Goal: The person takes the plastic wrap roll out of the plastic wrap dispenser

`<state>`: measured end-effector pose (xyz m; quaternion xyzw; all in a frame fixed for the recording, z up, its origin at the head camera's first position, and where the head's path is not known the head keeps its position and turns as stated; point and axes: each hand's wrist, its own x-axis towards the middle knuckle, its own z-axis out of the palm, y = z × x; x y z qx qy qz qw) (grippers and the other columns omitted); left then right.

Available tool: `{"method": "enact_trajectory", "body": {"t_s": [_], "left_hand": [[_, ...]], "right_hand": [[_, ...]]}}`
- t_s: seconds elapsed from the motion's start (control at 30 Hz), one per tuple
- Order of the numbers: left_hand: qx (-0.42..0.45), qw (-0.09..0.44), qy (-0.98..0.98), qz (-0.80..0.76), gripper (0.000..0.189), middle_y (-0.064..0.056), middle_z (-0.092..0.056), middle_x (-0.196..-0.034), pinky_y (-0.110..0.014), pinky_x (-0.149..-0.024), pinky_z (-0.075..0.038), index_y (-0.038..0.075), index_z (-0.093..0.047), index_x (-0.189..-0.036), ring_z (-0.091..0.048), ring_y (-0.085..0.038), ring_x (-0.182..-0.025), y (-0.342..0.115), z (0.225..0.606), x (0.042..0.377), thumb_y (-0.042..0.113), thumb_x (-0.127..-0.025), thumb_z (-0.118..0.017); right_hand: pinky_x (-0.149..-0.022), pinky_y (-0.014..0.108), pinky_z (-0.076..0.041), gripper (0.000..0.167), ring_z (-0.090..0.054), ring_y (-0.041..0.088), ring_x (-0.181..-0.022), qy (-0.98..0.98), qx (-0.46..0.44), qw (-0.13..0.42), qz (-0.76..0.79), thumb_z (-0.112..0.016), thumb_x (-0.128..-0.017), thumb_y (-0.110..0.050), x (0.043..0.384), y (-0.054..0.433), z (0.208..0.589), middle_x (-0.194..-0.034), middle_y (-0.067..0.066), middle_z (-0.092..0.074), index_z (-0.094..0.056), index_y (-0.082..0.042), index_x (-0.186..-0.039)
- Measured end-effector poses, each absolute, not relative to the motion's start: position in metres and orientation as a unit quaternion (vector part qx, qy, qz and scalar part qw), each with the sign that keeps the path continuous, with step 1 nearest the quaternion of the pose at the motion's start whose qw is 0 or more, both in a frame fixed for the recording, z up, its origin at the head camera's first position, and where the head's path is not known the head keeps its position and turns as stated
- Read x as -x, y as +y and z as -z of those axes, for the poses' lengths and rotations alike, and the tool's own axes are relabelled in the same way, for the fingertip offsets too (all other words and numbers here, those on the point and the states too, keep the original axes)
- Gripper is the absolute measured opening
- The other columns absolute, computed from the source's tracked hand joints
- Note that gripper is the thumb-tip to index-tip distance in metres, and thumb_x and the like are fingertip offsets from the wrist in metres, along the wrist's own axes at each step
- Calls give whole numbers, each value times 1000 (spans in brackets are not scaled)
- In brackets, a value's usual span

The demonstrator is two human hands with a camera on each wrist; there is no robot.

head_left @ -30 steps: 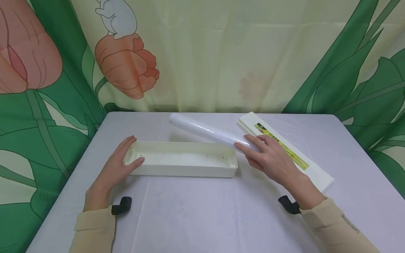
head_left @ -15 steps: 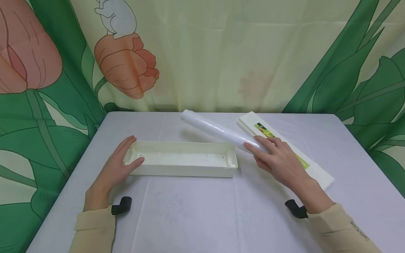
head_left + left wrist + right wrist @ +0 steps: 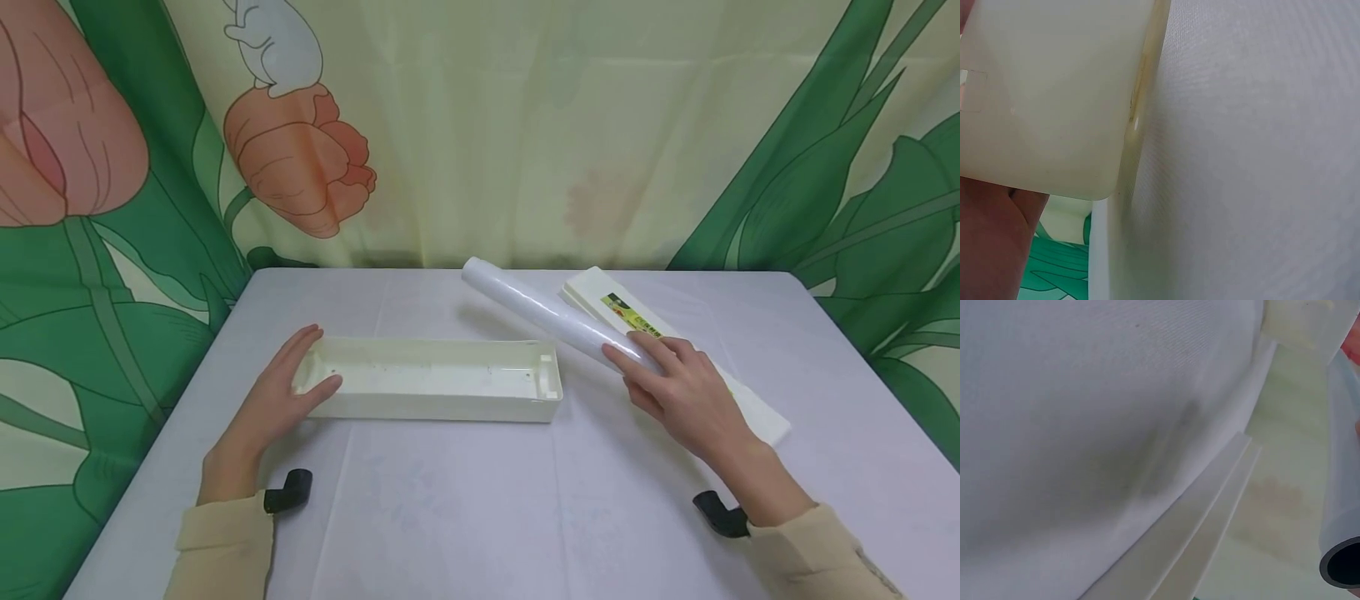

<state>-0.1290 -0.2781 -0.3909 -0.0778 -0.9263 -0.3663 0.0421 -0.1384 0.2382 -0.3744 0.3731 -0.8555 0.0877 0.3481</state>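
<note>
On the table lies a long white plastic box (image 3: pixel 435 407), open at the top with nothing inside it. My left hand (image 3: pixel 273 396) holds its left end, thumb at the near wall and fingers at the far side. In the left wrist view the box wall (image 3: pixel 1047 112) fills the upper left. My right hand (image 3: pixel 686 392) grips the near end of a roll of cling film (image 3: pixel 551 315), lifted and slanting above the table, right of the box. In the right wrist view the roll (image 3: pixel 1341 469) shows a hollow dark core.
A long white lid (image 3: pixel 753 408) with a yellow-green label lies diagonally on the right, partly behind my right hand. White cloth (image 3: pixel 450 500) covers the table. Behind its back edge hangs a printed curtain (image 3: pixel 487 150) with flowers and leaves.
My right hand has moved right and slightly nearer with the roll, whose far end has swung clear of the box. The left hand and box have stayed put.
</note>
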Motion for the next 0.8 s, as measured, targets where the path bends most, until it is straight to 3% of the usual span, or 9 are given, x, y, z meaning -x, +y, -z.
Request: {"method": "enact_trajectory", "body": {"t_s": [0.4,0.8], "left_hand": [[84,50,-926,366,80,-15,-24,-164,-68,-111,-23,3,-31,-157,-22,-39,-149,-280,392,129,36,-95,-69],[89,57,-925,366,79,-16,-25,-163,-67,-112,-24,2,-33,-156,-22,-39,-148,-280,394,129,35,-94,-70]], "right_hand": [[-53,60,-48,44,-58,51,-89,-872,-336,344,-96,-35,-110,-38,124,257,385,-124,22,-62,-67,-16,-129],[-58,57,-49,48,-58,49,-88,-891,-314,317,-75,-30,-110,-39,107,265,394,-121,23,-62,-65,-16,-132]]}}
